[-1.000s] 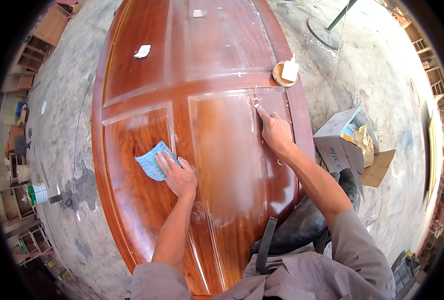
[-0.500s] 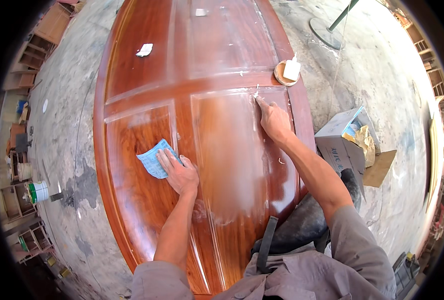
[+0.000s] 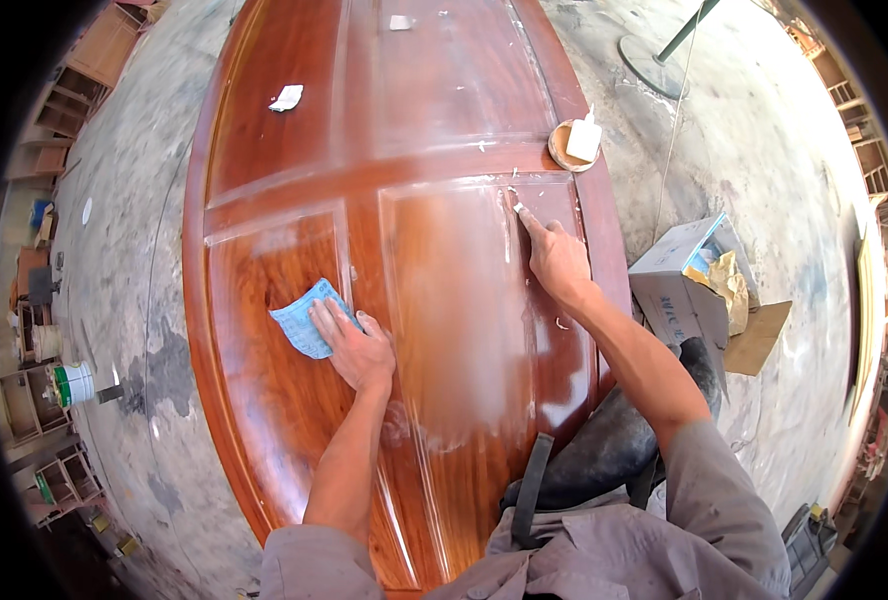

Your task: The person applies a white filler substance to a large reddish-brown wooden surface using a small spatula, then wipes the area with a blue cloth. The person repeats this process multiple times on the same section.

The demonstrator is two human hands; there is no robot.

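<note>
A large reddish-brown wooden panel door (image 3: 249, 400) with raised mouldings lies in front of me, its surface glossy with cloudy patches. My left hand (image 3: 357, 350) lies with fingers stretched over a blue sheet of sandpaper or cloth (image 3: 304, 318), keeping it against the left panel; its exact kind is unclear. At the upper right moulding, my right hand (image 3: 561, 262) points its index finger down into the groove, the other fingers curled. Something small and white shows at that fingertip, too small to name. White residue runs along the groove beside it.
Near the right edge sits a round dish (image 3: 564, 150) with a white block on it. White scraps (image 3: 286, 98) lie farther up the door. An open cardboard box (image 3: 679, 290) stands right of the door, a round metal stand base (image 3: 652, 65) beyond. A white-green bucket (image 3: 76, 383) stands left.
My right hand has slid a short way toward me along the groove. My left hand and the blue sheet keep their place on the door.
</note>
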